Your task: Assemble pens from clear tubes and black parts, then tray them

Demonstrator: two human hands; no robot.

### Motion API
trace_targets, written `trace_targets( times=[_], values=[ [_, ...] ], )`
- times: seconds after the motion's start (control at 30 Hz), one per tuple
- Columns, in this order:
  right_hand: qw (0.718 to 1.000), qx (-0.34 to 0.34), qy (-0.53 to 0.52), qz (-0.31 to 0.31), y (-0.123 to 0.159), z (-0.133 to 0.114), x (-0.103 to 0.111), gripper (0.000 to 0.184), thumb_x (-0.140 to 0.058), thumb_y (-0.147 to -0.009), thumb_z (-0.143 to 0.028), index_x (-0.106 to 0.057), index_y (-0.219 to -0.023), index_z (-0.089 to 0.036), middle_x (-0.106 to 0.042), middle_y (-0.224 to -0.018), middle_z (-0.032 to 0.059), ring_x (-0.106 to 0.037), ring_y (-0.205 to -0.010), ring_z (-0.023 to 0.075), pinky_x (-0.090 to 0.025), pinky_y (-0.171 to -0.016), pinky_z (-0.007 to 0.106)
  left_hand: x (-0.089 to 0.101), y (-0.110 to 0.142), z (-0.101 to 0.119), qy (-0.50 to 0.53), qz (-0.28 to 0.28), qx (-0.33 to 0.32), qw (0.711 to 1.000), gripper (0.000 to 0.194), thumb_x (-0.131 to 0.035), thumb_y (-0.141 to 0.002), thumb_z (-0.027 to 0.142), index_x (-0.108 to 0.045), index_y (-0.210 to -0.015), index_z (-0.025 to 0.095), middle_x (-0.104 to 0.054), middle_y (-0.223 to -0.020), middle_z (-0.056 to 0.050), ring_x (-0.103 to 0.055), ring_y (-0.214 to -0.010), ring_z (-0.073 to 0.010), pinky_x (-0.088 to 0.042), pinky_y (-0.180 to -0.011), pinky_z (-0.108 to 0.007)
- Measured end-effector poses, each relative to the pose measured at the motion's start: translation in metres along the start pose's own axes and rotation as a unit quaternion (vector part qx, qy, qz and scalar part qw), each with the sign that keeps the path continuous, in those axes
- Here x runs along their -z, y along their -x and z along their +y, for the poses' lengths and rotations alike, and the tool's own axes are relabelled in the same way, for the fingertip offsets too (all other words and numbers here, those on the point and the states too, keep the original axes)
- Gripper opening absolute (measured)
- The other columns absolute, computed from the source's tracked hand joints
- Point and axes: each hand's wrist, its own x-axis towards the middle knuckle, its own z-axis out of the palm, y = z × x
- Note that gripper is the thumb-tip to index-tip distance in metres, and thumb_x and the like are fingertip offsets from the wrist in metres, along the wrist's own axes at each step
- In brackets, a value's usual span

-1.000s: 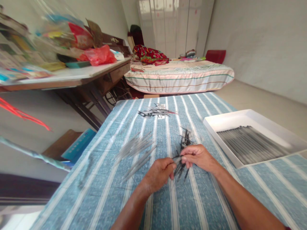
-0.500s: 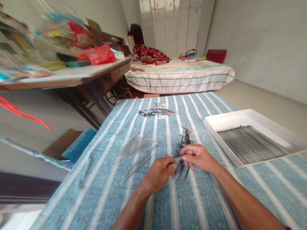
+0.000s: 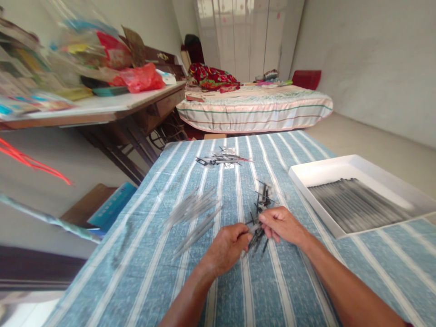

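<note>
Over a loose pile of thin black pieces [image 3: 263,195], my two hands come close together. My left hand [image 3: 229,247] is closed, thumb against fingers, on a small grey translucent piece [image 3: 254,227] whose kind I cannot make out. My right hand [image 3: 281,225] pinches at the other end of this piece, its thumb and forefinger together. To the left lie thin grey translucent sticks [image 3: 194,206], spread in slanted rows. Farther back is a second heap of dark and grey thin pieces [image 3: 223,158], on a small printed label.
A white shallow box [image 3: 320,220] at the right holds a row of dark sticks [image 3: 357,204]. Striped blue cloth [image 3: 143,254] covers the table. At left stands a side table [image 3: 102,113] with a red plastic bag [image 3: 145,78]; a bed [image 3: 255,106] is behind.
My right hand's fingers have drawn in slightly and its thumb has shifted up a little. My left hand stays nearly in place on the grey piece.
</note>
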Motion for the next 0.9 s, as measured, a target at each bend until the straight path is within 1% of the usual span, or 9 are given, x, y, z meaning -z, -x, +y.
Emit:
trace_targets(
  times=[0.1, 0.23, 0.37, 0.5, 0.6, 0.67, 0.77, 0.83, 0.9],
  values=[
    [1.000, 0.003, -0.008, -0.010, 0.0006, -0.0009, -0.0003, 0.031, -0.056, -0.078, -0.044, -0.054, -0.065, -0.016, -0.054, -0.045, -0.0047, -0.041, -0.030, 0.0052, -0.030, -0.033, 0.017, -0.0004, -0.0002, 0.0004, -0.006, 0.005, -0.001, 1.000, 0.023, -0.043, -0.080, 0.026, -0.051, -0.059, 0.018, -0.050, -0.054, 0.004, -0.046, -0.051, -0.0104, -0.034, -0.054, -0.022],
    [1.000, -0.005, 0.013, -0.006, 0.0010, -0.0026, 0.0000, 0.042, -0.046, -0.083, -0.046, -0.049, -0.054, -0.016, -0.052, -0.042, -0.0033, -0.040, -0.029, 0.0049, -0.030, -0.033, 0.017, -0.0015, -0.0009, 0.0001, -0.011, 0.001, -0.010, 1.000, 0.023, -0.043, -0.080, 0.026, -0.052, -0.060, 0.018, -0.050, -0.055, 0.004, -0.046, -0.053, -0.0103, -0.034, -0.055, -0.022],
    [1.000, 0.000, 0.009, -0.012, 0.0005, -0.0038, 0.0005, 0.033, -0.054, -0.079, -0.043, -0.052, -0.061, -0.016, -0.053, -0.044, -0.0044, -0.041, -0.030, 0.0049, -0.029, -0.033, 0.016, -0.0028, -0.0007, -0.0012, -0.019, 0.007, -0.010, 1.000, 0.023, -0.043, -0.079, 0.026, -0.051, -0.060, 0.018, -0.049, -0.055, 0.004, -0.046, -0.054, -0.0102, -0.033, -0.056, -0.022],
    [1.000, -0.015, 0.024, -0.007, 0.0010, -0.0040, 0.0007, 0.043, -0.045, -0.084, -0.047, -0.048, -0.053, -0.016, -0.051, -0.041, -0.0034, -0.039, -0.028, 0.0045, -0.029, -0.033, 0.016, -0.0036, 0.0001, -0.0022, -0.021, 0.003, -0.011, 1.000, 0.022, -0.043, -0.079, 0.027, -0.051, -0.060, 0.018, -0.049, -0.056, 0.005, -0.046, -0.054, -0.0101, -0.033, -0.055, -0.022],
    [1.000, -0.013, 0.015, -0.016, 0.0017, -0.0038, 0.0012, 0.034, -0.053, -0.079, -0.045, -0.052, -0.061, -0.016, -0.053, -0.044, -0.0044, -0.040, -0.029, 0.0045, -0.029, -0.032, 0.016, -0.0036, 0.0000, -0.0020, -0.019, 0.005, -0.012, 1.000, 0.022, -0.042, -0.079, 0.026, -0.051, -0.061, 0.018, -0.050, -0.056, 0.004, -0.046, -0.055, -0.0102, -0.033, -0.055, -0.022],
    [0.999, -0.016, 0.015, -0.024, 0.0018, -0.0037, 0.0015, 0.036, -0.054, -0.079, -0.045, -0.051, -0.059, -0.016, -0.052, -0.043, -0.0045, -0.040, -0.029, 0.0045, -0.028, -0.032, 0.016, -0.0035, -0.0003, -0.0014, -0.022, 0.002, -0.012, 1.000, 0.022, -0.042, -0.079, 0.026, -0.051, -0.060, 0.018, -0.049, -0.055, 0.005, -0.046, -0.055, -0.0103, -0.033, -0.055, -0.022],
    [0.999, -0.016, 0.019, -0.021, 0.0017, -0.0039, 0.0021, 0.043, -0.046, -0.083, -0.047, -0.048, -0.053, -0.016, -0.051, -0.041, -0.0037, -0.040, -0.029, 0.0044, -0.029, -0.033, 0.016, -0.0038, -0.0009, -0.0011, -0.026, 0.001, -0.013, 1.000, 0.023, -0.042, -0.079, 0.027, -0.051, -0.060, 0.018, -0.048, -0.055, 0.005, -0.046, -0.055, -0.0106, -0.033, -0.055, -0.022],
    [1.000, -0.013, 0.014, -0.022, 0.0017, -0.0042, 0.0024, 0.037, -0.051, -0.081, -0.046, -0.051, -0.059, -0.016, -0.053, -0.043, -0.0044, -0.040, -0.029, 0.0046, -0.030, -0.033, 0.016, -0.0044, -0.0011, -0.0017, -0.028, 0.009, -0.019, 0.999, 0.023, -0.042, -0.079, 0.027, -0.052, -0.060, 0.018, -0.049, -0.055, 0.004, -0.047, -0.056, -0.0111, -0.034, -0.055, -0.023],
    [0.999, -0.014, 0.014, -0.032, 0.0018, -0.0043, 0.0026, 0.035, -0.054, -0.078, -0.046, -0.050, -0.059, -0.016, -0.053, -0.044, -0.0048, -0.040, -0.030, 0.0048, -0.029, -0.032, 0.016, -0.0052, -0.0011, -0.0029, -0.033, 0.016, -0.024, 0.999, 0.023, -0.043, -0.078, 0.028, -0.053, -0.061, 0.018, -0.050, -0.056, 0.004, -0.048, -0.056, -0.0116, -0.033, -0.055, -0.023]
  ],
)
